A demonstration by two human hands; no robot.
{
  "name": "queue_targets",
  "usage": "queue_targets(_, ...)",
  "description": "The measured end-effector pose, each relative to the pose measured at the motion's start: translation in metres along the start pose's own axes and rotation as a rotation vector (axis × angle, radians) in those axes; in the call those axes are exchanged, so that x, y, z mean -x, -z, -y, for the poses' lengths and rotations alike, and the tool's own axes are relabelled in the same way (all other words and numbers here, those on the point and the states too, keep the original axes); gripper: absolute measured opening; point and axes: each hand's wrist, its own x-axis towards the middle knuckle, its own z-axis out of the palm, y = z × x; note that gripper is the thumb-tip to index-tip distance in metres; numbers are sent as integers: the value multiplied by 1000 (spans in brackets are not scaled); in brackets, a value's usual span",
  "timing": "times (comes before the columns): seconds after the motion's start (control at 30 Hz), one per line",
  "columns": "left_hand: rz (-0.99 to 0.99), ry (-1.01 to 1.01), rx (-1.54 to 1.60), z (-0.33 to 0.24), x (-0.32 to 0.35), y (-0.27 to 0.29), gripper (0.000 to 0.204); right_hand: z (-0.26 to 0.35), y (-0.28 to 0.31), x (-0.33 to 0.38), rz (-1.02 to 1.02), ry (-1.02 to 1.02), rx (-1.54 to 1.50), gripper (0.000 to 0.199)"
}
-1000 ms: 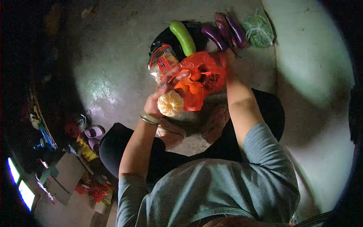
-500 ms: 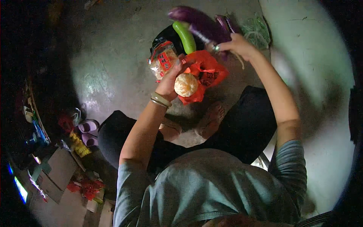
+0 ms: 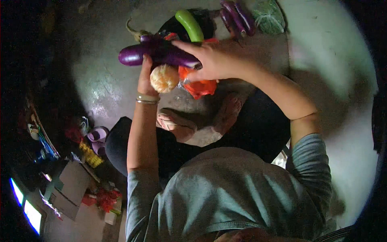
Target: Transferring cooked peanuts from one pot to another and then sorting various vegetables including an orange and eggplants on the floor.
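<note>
Long purple eggplants (image 3: 133, 55), seemingly two, lie sideways across both hands above the floor. My left hand (image 3: 147, 80) is closed under their left part, thumb up against the skin. A peeled orange (image 3: 164, 78) also rests in this hand, against its palm side. My right hand (image 3: 215, 62) grips the eggplants' right end, fingers over the top. Below that end hangs a crumpled red plastic bag (image 3: 198, 88); which hand holds it I cannot tell. The snack packet is almost wholly hidden behind the eggplants.
Beyond my hands a long light-green vegetable (image 3: 189, 26) lies on a black bag (image 3: 207, 26). More purple eggplants (image 3: 238, 18) lie farther right, beside a clear bag of greens (image 3: 268, 18). Purple slippers (image 3: 98, 139) and a cardboard box (image 3: 74, 181) stand at left.
My right hand has brought the eggplants from the far right leftward to my left hand, which now holds them too. The orange and my left hand have shifted left.
</note>
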Motion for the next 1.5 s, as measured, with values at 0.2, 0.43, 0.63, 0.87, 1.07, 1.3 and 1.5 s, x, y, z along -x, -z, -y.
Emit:
queue_targets(0.2,-41,14,-39,7,18,2,77,-125,97,-18,-62,-207,-502,55)
queue_targets(0.43,-114,149,-25,20,35,10,91,-325,86,-29,-312,-749,203,63)
queue_targets(0.63,-73,188,-66,23,35,-1,103,-369,-31,-55,-484,-941,329,73)
queue_targets(0.87,-160,198,-58,31,35,-3,106,-351,-21,-73,-514,-834,462,72)
queue_targets(1.07,-115,198,-25,36,34,-4,106,-381,24,-50,-624,-810,605,73)
queue_targets(1.3,-120,200,57,37,28,-3,104,-382,30,-48,-496,-907,476,90)
queue_targets(1.5,-170,214,65,37,29,-1,103,-386,32,-43,-506,-995,564,105)
